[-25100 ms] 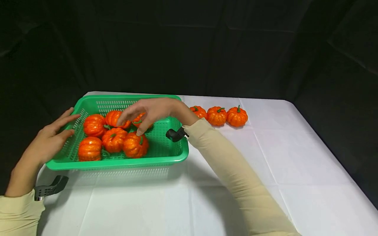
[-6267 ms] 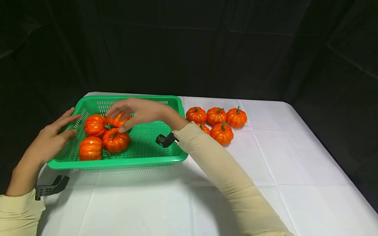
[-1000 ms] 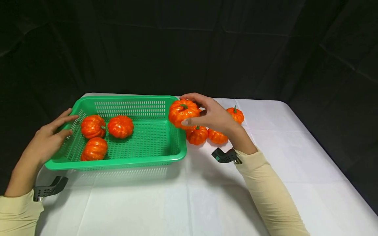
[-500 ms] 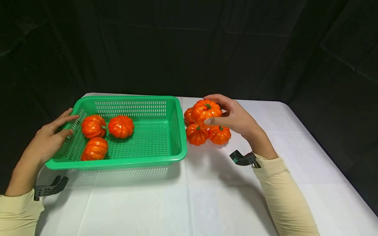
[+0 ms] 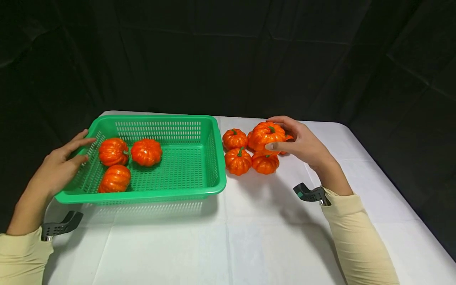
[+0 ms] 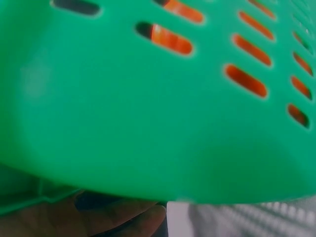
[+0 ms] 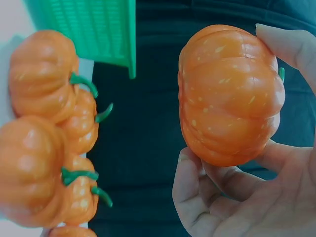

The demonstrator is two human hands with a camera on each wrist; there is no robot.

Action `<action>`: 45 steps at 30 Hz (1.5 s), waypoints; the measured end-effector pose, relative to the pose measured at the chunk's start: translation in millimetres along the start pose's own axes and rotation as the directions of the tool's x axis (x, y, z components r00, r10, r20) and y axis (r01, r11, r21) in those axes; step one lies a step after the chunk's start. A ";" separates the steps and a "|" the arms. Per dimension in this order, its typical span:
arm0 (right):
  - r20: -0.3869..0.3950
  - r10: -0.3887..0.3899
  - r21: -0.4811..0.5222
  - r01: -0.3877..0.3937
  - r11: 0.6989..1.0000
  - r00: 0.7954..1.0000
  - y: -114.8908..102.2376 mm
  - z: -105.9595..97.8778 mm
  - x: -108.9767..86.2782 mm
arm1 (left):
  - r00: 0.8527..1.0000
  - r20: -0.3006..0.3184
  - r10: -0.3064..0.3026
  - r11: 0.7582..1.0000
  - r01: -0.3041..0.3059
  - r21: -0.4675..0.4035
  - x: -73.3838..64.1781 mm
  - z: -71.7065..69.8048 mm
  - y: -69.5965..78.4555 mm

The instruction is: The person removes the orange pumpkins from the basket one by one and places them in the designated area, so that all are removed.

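Black cloth backdrop (image 5: 228, 59), matte & creased, hung past the far edge of a tabletop (image 5: 171, 245) under white, fold-lined cloth (image 5: 374, 198). Green plastic basket (image 5: 142, 194), rect. w/ rounded corners & slotted walls, sat nr the tabletop's far L corner. Beige sleeves (image 5: 360, 237), wrinkled, covered both forearms. Basket's L part held 3 glossy, ribbed orange pumpkins (image 5: 146, 152), squat & roundish. R of basket, nr tabletop's far edge: approx. 5 more pumpkins (image 5: 238, 162) bunched, green stems (image 7: 79, 175) curved, some part hidden. Held pumpkin (image 5: 265, 136), same type w/ pale flecks, was up off the tabletop, above that bunch. R hand (image 5: 303, 144) grasped it, thumb one side, fingers curled round the other. L hand (image 5: 57, 170) was relaxed, fingers fairly straight, touching basket's L rim. Sm. black wrist mounts (image 5: 310, 194) sat by both sleeves.
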State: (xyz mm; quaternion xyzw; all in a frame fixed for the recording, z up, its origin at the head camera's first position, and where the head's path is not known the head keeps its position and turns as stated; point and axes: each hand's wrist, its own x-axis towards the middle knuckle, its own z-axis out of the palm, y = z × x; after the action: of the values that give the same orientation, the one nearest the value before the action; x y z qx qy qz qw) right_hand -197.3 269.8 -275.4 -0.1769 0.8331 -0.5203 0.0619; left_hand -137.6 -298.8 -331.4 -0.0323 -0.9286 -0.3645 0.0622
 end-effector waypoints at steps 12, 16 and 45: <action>-0.066 0.073 -0.083 -0.078 0.993 0.995 28.4 -21.5 -13.3 | 1.000 -0.007 0.001 1.000 -0.001 -0.004 1.0 0.1 0.9; -0.074 0.090 -0.099 -0.097 0.990 0.993 40.3 -28.8 -17.5 | 1.000 -0.003 -0.001 1.000 0.001 -0.005 0.9 -0.5 0.6; 0.010 0.269 -0.218 -0.260 0.941 0.963 105.5 -51.9 -19.4 | 0.999 0.028 0.035 0.999 -0.034 -0.036 -1.5 -3.7 0.7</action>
State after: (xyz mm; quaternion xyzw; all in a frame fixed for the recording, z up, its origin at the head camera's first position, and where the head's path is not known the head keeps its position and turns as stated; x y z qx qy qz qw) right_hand -218.4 362.4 -347.4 -0.0792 0.8992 -0.4108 0.1283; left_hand -135.7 -300.9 -328.4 -0.0546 -0.9220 -0.3794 0.0543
